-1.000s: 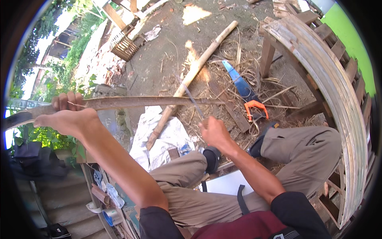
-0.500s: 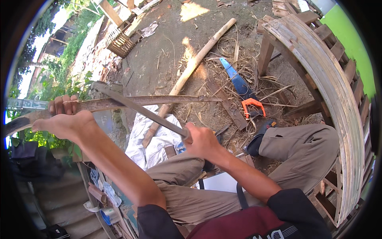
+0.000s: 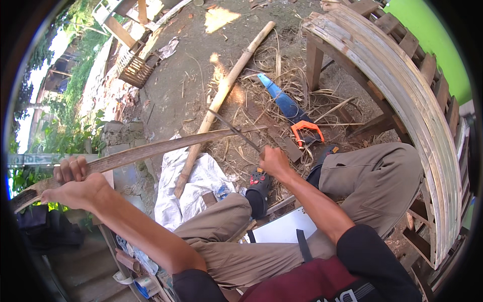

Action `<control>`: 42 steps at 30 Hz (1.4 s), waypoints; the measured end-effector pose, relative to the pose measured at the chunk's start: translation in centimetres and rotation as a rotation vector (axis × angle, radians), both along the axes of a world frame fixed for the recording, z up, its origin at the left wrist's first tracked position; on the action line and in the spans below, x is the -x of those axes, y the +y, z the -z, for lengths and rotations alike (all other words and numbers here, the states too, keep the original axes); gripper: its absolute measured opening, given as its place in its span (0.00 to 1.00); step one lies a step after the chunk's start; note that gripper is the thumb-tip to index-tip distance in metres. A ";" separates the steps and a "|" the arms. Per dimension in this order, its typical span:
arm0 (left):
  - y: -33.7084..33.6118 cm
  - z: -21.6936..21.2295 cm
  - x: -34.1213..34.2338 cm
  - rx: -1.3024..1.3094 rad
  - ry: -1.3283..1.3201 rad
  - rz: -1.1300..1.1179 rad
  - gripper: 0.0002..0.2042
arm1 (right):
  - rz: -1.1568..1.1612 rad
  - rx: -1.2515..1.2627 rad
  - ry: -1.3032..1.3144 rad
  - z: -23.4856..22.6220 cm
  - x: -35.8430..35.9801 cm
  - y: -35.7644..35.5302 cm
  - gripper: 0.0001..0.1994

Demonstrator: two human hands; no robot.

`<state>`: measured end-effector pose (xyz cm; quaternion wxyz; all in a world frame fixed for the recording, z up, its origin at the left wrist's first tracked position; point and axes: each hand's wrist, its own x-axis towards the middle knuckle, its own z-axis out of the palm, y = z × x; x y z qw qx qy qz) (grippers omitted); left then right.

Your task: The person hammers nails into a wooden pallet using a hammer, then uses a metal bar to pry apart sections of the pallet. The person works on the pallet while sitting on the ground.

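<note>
My left hand (image 3: 75, 182) is wrapped round the left part of a long split bamboo strip (image 3: 151, 149), which stretches rightward and narrows at its far end. The strip's left tip looks dark. In my right hand (image 3: 274, 164) is a machete (image 3: 244, 138), gripped by its handle, which my fingers mostly cover. The blade points up and to the left, crossing the strip near its thin right end. I cannot tell whether the edge touches the strip.
A round pole (image 3: 229, 83) lies on the ground, partly over a white cloth (image 3: 168, 201). Beyond my right foot is a blue handsaw (image 3: 288, 103) with an orange handle, among fibre shavings (image 3: 322, 93). Long slats (image 3: 422, 116) rest on a wooden frame at right.
The machete has swung away from across the strip's middle to near its right end. My right hand has moved right and up. My left hand has shifted down slightly with the strip.
</note>
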<state>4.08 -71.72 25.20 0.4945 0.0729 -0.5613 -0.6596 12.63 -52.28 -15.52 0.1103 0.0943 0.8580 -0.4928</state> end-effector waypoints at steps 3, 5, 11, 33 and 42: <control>-2.8 -0.2 -0.4 0.044 -0.023 -0.089 0.36 | -0.034 0.193 -0.097 -6.2 -1.9 -2.4 0.16; -1.9 -0.2 0.3 0.074 -0.009 -0.086 0.36 | -0.101 0.253 0.186 -9.4 -2.5 -4.8 0.14; 0.7 -0.4 0.0 0.002 0.001 -0.040 0.36 | 0.037 -0.057 -0.012 3.3 0.0 2.0 0.14; 1.2 -0.3 0.3 0.014 -0.013 -0.034 0.34 | 0.121 -0.082 -0.132 6.9 -0.2 2.0 0.14; 1.2 -0.3 0.8 -0.026 -0.002 -0.006 0.34 | -0.001 -0.060 -0.127 6.7 -0.4 4.2 0.11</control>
